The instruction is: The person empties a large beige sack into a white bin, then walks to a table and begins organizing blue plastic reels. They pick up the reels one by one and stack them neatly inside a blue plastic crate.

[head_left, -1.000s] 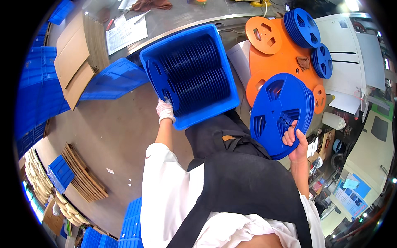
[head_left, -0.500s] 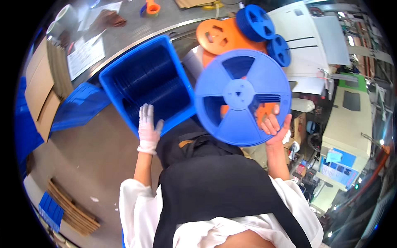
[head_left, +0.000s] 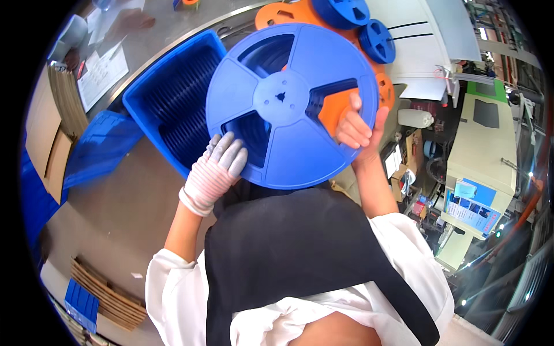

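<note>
A large blue plastic reel with cut-out windows lies face up in front of my body. My bare right hand grips its right rim, fingers curled in at a window and thumb along the outer edge. On the lower left rim rests my left hand, in a white knitted glove with grey fingertips; its fingers lie over the edge and the thumb is hidden. Partly under the reel's left side is a blue bin, filled with rows of dark blue discs seen edge-on.
Beyond the reel are an orange reel and smaller blue reels. A grey worktable with papers stretches along the far left. Flattened cardboard stands at left, more cardboard below. A beige machine stands at right.
The blue reel has moved left, partly over the bin, with my right hand on it. My left hand has come from the bin's near edge onto the reel's left rim.
</note>
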`<act>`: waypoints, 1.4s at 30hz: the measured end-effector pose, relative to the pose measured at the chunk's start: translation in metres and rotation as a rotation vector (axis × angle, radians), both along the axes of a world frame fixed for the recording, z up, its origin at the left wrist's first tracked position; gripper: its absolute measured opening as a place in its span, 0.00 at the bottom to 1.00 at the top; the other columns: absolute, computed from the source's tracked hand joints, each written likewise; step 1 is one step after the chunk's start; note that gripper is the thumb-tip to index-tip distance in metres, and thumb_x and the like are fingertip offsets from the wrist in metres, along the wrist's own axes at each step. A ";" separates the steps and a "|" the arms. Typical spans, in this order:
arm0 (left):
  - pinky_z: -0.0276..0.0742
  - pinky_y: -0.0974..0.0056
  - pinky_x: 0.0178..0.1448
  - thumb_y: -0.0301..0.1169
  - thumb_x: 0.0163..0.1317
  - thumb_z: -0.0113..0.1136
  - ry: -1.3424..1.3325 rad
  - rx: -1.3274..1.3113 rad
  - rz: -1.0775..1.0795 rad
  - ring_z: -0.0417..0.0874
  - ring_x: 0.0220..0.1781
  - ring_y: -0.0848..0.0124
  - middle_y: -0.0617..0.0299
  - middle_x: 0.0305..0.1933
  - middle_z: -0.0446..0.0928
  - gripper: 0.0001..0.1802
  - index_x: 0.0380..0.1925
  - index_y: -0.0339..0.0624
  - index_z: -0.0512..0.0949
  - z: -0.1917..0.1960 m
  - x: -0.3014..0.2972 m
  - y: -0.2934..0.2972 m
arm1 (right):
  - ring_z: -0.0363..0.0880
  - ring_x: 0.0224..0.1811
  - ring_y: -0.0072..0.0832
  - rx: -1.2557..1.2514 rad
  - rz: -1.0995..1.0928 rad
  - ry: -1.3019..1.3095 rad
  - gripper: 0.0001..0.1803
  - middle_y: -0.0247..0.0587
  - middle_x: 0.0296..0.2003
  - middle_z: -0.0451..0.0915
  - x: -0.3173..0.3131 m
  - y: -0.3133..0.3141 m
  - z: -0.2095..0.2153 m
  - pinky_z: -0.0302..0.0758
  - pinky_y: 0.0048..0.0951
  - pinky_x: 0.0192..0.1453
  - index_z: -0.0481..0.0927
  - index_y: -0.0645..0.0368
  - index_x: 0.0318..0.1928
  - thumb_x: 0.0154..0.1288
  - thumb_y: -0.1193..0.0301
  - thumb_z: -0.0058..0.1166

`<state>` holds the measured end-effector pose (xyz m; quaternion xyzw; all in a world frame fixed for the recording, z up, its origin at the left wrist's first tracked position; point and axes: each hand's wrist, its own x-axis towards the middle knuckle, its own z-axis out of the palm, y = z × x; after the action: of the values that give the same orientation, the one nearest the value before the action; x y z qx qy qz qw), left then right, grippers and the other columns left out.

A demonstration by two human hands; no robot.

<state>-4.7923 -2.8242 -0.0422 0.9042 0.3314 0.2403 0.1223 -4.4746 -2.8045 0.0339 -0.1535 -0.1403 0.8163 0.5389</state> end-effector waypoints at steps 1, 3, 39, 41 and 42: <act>0.75 0.53 0.61 0.28 0.45 0.61 0.014 -0.013 0.002 0.77 0.59 0.55 0.53 0.52 0.77 0.22 0.45 0.39 0.75 -0.007 -0.003 -0.004 | 0.73 0.21 0.19 0.034 -0.006 -0.106 0.30 0.30 0.20 0.69 -0.002 0.007 0.001 0.67 0.22 0.24 0.65 0.60 0.52 0.68 0.46 0.51; 0.75 0.53 0.61 0.25 0.44 0.62 -0.079 -0.160 0.023 0.77 0.59 0.51 0.50 0.54 0.77 0.24 0.46 0.37 0.75 -0.017 -0.015 -0.011 | 0.77 0.31 0.36 -0.093 -0.118 -0.466 0.38 0.48 0.34 0.77 -0.009 0.009 0.006 0.78 0.38 0.40 0.67 0.63 0.59 0.67 0.40 0.44; 0.76 0.64 0.37 0.28 0.66 0.52 0.008 -0.784 1.446 0.80 0.31 0.68 0.58 0.33 0.80 0.10 0.45 0.38 0.73 -0.278 -0.141 -0.040 | 0.63 0.23 0.20 -0.270 -0.182 -0.537 0.23 0.32 0.25 0.67 0.009 -0.025 -0.033 0.64 0.25 0.30 0.72 0.60 0.52 0.74 0.52 0.44; 0.76 0.63 0.37 0.27 0.65 0.54 -0.204 -0.920 1.398 0.81 0.32 0.67 0.57 0.35 0.80 0.12 0.48 0.39 0.73 -0.262 -0.127 -0.017 | 0.62 0.23 0.20 -0.253 -0.185 -0.557 0.22 0.31 0.25 0.66 0.011 -0.028 -0.034 0.63 0.23 0.30 0.73 0.59 0.53 0.74 0.52 0.43; 0.77 0.62 0.37 0.27 0.64 0.54 -0.261 -0.936 1.379 0.81 0.32 0.65 0.56 0.36 0.81 0.13 0.49 0.39 0.73 -0.262 -0.126 -0.013 | 0.62 0.23 0.20 -0.255 -0.190 -0.561 0.22 0.31 0.25 0.66 0.011 -0.029 -0.033 0.63 0.23 0.29 0.73 0.59 0.53 0.74 0.52 0.43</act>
<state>-4.9183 -2.8368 -0.3044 0.3204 0.8578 0.2017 0.3475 -4.4632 -2.8335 0.0007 -0.4510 -0.1650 0.6994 0.5293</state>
